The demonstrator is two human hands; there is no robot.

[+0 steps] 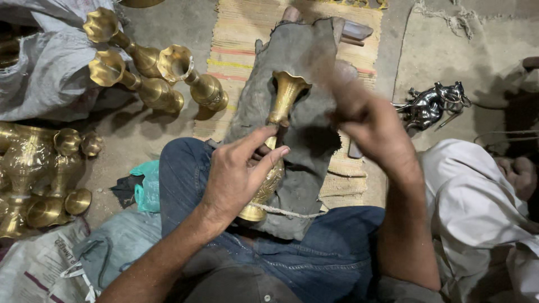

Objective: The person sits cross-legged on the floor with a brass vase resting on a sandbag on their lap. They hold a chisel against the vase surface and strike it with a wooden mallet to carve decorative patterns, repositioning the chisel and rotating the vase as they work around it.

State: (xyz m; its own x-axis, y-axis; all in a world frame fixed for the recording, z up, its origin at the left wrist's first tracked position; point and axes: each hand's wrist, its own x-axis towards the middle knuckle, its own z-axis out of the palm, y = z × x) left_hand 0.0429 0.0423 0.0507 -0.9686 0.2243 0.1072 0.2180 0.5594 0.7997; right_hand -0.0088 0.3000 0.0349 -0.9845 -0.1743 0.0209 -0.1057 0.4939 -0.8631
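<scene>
My left hand clamps the brass vase at its belly; heavy, stiff, slick. Right hand, beside its mouth, blurs: grip unclear.

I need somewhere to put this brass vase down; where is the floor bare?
Bare floor lies between the striped mat and the three lying brass vases, and right of the mat, above the silver metal piece. The left edge is crowded with brass pieces and sacks. The left hand holds the vase; the right hand is blurred.
</scene>
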